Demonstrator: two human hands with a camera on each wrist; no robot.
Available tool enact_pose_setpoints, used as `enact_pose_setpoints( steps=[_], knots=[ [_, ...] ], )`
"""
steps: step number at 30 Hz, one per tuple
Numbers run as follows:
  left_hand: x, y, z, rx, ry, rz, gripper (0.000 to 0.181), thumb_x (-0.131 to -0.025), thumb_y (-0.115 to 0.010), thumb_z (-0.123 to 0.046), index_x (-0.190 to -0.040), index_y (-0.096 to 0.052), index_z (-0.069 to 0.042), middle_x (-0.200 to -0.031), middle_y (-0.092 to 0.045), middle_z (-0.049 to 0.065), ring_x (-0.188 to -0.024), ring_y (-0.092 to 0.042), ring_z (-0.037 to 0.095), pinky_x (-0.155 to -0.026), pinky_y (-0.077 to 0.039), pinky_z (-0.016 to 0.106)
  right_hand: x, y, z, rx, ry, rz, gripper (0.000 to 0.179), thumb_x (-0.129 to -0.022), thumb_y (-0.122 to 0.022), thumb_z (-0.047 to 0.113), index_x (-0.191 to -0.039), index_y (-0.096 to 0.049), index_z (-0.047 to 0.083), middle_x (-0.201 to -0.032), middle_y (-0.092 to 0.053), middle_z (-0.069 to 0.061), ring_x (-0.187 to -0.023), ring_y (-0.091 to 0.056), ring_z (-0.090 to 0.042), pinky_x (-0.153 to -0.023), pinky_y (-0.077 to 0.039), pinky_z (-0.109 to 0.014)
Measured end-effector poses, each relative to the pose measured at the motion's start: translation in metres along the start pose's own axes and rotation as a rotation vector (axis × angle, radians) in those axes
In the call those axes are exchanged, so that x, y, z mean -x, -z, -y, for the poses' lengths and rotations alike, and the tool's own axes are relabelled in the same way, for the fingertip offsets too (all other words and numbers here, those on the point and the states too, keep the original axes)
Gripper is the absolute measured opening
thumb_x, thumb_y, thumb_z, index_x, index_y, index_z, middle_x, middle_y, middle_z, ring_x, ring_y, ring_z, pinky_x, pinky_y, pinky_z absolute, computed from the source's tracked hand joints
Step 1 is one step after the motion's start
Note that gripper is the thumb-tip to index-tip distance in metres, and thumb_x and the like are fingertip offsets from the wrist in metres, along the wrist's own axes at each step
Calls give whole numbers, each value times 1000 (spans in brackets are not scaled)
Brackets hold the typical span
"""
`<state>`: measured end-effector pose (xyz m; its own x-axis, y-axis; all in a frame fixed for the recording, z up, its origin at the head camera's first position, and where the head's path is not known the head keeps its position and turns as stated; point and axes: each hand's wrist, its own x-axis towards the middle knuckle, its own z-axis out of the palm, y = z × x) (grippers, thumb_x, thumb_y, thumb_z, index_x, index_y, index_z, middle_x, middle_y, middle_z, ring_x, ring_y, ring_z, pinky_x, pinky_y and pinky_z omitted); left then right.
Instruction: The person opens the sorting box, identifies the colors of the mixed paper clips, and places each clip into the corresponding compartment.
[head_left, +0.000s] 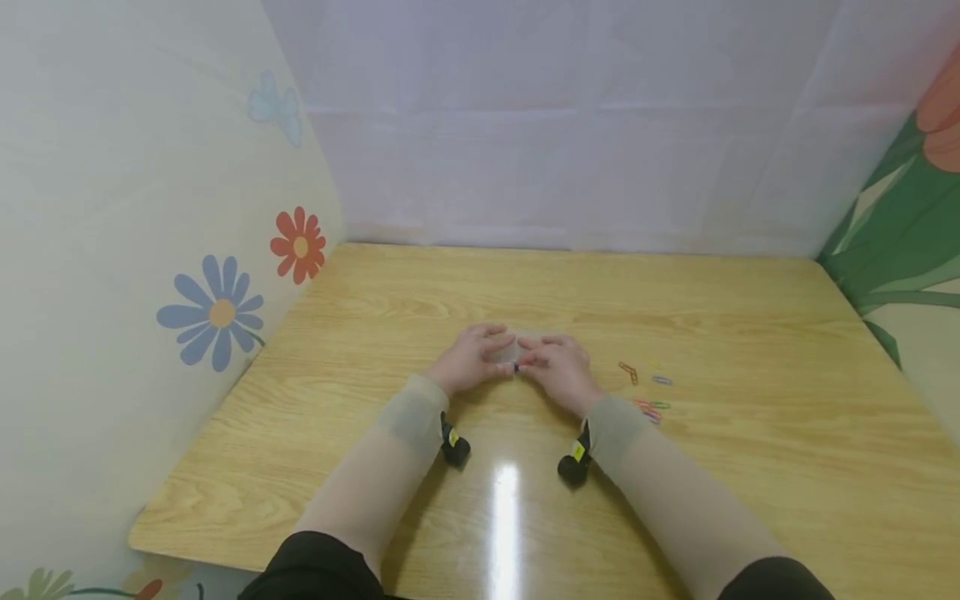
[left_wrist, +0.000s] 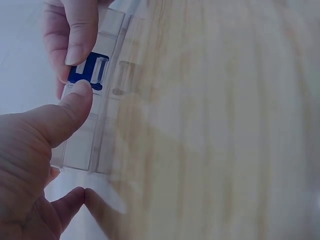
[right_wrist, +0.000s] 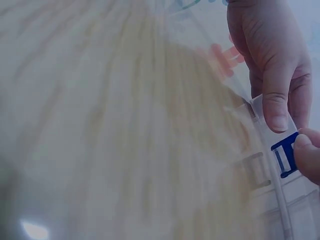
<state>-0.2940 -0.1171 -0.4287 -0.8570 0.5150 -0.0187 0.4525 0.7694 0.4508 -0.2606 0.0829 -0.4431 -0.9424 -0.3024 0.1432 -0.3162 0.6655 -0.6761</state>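
Both hands meet around a clear plastic box with a blue latch on its near side. My left hand grips the box from the left, its thumb against the front beside the latch. From the other side my right hand pinches the blue latch between thumb and fingers, as the right wrist view shows at the latch. In the left wrist view the box wall looks divided into sections. The fingers hide much of the box in the head view.
Right of the hands, several coloured paper clips lie scattered: an orange pair, a purple one, a green one and others close by. The wooden table meets a pale cloth backdrop at its far edge.
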Motion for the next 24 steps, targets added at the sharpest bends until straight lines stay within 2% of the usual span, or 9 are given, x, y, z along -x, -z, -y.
enact_pose_setpoints(
  steps=[13,20,24],
  knots=[
    [-1,1,-2,-18,-5,0,67,-87,-69,-41,-144,-44,-16,-154,-33,5,-140,-26,29,-114,-21,45,-1,1,-2,1,8,-7,10,-85,-72,27,-94,-75,27,-140,-52,11,-130,-36,-22,-109,-11,-57],
    [-1,0,-1,0,22,12,68,-87,-67,-44,-145,-43,-19,-155,-32,2,-142,-23,27,-114,-20,46,1,3,-3,146,37,106,5,-84,-73,32,-89,-75,33,-149,-37,14,-139,-24,-26,-110,-4,-61],
    [1,1,-1,1,23,17,68,-87,-67,-44,-145,-43,-19,-154,-32,3,-141,-24,28,-114,-21,47,-1,7,1,107,14,135,7,-84,-73,32,-91,-74,33,-149,-37,15,-140,-23,-25,-110,-3,-59]
  ],
)
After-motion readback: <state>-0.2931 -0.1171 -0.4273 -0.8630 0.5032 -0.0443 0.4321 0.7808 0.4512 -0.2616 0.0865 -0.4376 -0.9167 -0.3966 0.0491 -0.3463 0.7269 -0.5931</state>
